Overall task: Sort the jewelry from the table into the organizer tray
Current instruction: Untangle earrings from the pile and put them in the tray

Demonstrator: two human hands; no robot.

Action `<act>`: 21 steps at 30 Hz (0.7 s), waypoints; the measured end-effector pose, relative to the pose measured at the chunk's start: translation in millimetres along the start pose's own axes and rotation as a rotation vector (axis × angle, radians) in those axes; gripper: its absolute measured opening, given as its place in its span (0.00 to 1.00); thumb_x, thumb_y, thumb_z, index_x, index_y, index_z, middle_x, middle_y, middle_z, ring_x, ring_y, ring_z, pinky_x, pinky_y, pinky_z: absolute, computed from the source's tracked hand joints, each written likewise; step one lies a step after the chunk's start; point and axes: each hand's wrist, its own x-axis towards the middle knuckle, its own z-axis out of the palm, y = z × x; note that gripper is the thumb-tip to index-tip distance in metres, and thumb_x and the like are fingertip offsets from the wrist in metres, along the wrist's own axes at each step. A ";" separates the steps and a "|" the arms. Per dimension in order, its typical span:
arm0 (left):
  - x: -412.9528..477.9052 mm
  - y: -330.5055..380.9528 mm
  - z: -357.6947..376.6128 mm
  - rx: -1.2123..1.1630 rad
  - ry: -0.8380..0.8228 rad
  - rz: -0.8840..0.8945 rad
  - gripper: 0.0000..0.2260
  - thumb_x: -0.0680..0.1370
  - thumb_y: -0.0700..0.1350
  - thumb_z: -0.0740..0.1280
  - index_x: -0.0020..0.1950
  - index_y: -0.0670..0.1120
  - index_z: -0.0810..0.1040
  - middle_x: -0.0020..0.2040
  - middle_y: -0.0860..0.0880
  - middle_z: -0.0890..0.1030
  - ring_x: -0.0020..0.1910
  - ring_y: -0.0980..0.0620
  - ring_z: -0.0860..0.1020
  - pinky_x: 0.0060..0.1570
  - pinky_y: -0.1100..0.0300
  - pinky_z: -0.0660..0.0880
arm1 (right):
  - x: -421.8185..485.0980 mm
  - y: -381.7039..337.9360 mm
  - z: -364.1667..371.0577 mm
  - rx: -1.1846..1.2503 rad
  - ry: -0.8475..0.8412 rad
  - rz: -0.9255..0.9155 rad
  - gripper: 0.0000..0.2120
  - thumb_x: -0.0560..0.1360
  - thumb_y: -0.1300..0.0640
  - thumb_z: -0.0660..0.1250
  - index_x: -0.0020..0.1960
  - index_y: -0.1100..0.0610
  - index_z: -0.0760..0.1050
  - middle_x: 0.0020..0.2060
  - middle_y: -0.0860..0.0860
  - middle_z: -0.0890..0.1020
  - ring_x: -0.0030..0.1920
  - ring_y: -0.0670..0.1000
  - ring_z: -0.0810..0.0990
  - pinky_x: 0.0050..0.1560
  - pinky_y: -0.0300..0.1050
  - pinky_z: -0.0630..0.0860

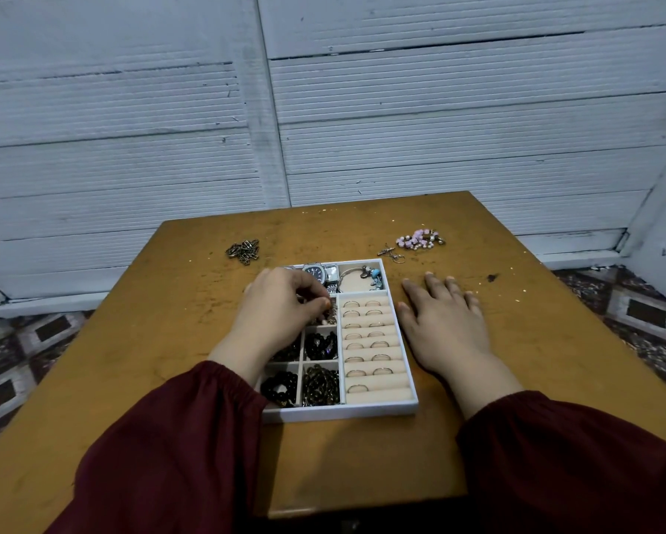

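1. The worn orange-brown wooden tabletop (131, 341) carries everything.
2. The white rectangular organizer tray (343, 414) sits at its middle, between the two hands. Its beige ring rolls (370, 395) fill the right column, and the small square cells on the left hold dark beads.
3. The right hand (447, 321) lies flat on the tabletop, fingers straight and grasping nothing, just beside the tray's right wall. From there it can steady the tray.
4. The left hand (281, 306) hovers over the far-left cells with its fingers curled, thumb and fingertip pinching a small rose-gold beaded piece (329, 317).
5. Three items wait beyond the tray: a dull brass chain bundle (242, 250) far left, a pink-and-pearl bead bracelet (420, 238) far right, and thin silver earrings (391, 254) near the tray's far corner.
6. The beaded piece hangs into the cell just left of the ring rolls. To do this step well, I would lower it straight down and let it coil inside the divider walls. Let go only once none of it drapes over an edge or snags the neighbouring dark beads.
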 end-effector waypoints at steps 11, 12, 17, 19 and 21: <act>-1.5 8.9 -1.4 -0.226 0.105 0.006 0.06 0.73 0.43 0.72 0.41 0.54 0.80 0.37 0.56 0.82 0.39 0.55 0.81 0.47 0.50 0.79 | -1.2 -0.7 -1.2 0.013 0.000 0.008 0.24 0.81 0.42 0.48 0.76 0.44 0.54 0.77 0.49 0.54 0.77 0.54 0.48 0.75 0.55 0.44; -1.1 10.6 -0.8 -0.248 0.121 0.007 0.05 0.73 0.43 0.72 0.42 0.53 0.80 0.37 0.55 0.82 0.39 0.54 0.81 0.46 0.51 0.80 | -1.2 -1.2 -1.5 0.019 0.003 0.009 0.24 0.81 0.42 0.48 0.76 0.44 0.55 0.77 0.49 0.54 0.77 0.54 0.48 0.75 0.55 0.44; 3.9 24.9 2.8 -0.316 0.127 0.040 0.05 0.74 0.43 0.71 0.41 0.53 0.80 0.35 0.54 0.81 0.38 0.52 0.80 0.42 0.56 0.79 | 0.0 -1.6 -5.1 0.100 0.032 0.027 0.24 0.79 0.43 0.54 0.74 0.46 0.62 0.76 0.49 0.59 0.77 0.53 0.51 0.75 0.54 0.46; 7.8 30.8 3.9 -0.369 0.127 0.044 0.05 0.73 0.42 0.71 0.41 0.53 0.80 0.35 0.54 0.81 0.36 0.52 0.80 0.40 0.57 0.78 | 2.6 -0.1 -7.4 0.180 0.062 0.061 0.22 0.78 0.44 0.57 0.70 0.47 0.67 0.74 0.49 0.64 0.75 0.53 0.56 0.74 0.53 0.49; 12.2 36.8 4.7 -0.417 0.118 0.042 0.05 0.74 0.41 0.71 0.41 0.52 0.80 0.34 0.54 0.80 0.34 0.56 0.78 0.38 0.60 0.75 | 5.7 0.6 -10.6 0.261 0.117 0.094 0.18 0.77 0.46 0.60 0.65 0.48 0.73 0.67 0.50 0.73 0.71 0.54 0.64 0.71 0.53 0.57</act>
